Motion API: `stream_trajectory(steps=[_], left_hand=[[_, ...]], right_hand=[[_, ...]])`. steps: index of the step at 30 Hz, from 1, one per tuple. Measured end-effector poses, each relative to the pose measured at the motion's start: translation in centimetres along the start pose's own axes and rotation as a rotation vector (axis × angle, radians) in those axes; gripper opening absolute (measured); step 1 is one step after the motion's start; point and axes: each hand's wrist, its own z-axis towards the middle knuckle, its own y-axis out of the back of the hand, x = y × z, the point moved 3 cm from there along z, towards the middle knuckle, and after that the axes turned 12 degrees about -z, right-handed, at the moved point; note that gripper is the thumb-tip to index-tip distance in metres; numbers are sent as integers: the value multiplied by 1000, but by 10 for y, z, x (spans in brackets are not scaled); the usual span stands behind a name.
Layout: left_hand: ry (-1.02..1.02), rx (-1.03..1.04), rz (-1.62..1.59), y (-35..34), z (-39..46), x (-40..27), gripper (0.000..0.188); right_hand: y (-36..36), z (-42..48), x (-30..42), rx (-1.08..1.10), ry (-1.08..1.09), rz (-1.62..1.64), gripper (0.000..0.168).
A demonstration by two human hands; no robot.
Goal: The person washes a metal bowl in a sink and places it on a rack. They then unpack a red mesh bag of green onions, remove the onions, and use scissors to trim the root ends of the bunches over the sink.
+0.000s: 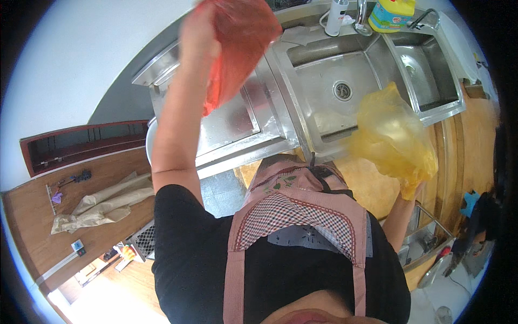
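Note:
My left hand (199, 38), blurred, is raised high at the upper left and grips a red plastic bag (247, 44). The bag hangs over the left steel basin (226, 125) and hides part of it. At the right, my right hand (413, 189) is closed around the gathered end of a yellow translucent plastic bag (394, 133). That bag is puffed out and covers the near right corner of the middle steel sink (323, 89). Most of my right fingers are hidden behind the yellow film.
A white bottle (336, 18), a faucet (361, 18) and a yellow jug (391, 16) with a blue label stand behind the sinks. A smaller sink (425, 69) adjoins on the right. Beige sheeting (105, 202) hangs at the left. A metal rack (429, 231) stands low at the right.

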Motion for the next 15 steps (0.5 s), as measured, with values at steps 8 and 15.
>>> stream_trajectory(steps=[8, 15], left_hand=[[-190, 298, 632, -76, -133, 151, 23], [-262, 413, 1182, -80, -203, 113, 80]], right_hand=[[27, -27, -7, -98, -44, -31, 48], [8, -22, 5, -36, -66, -113, 49]])
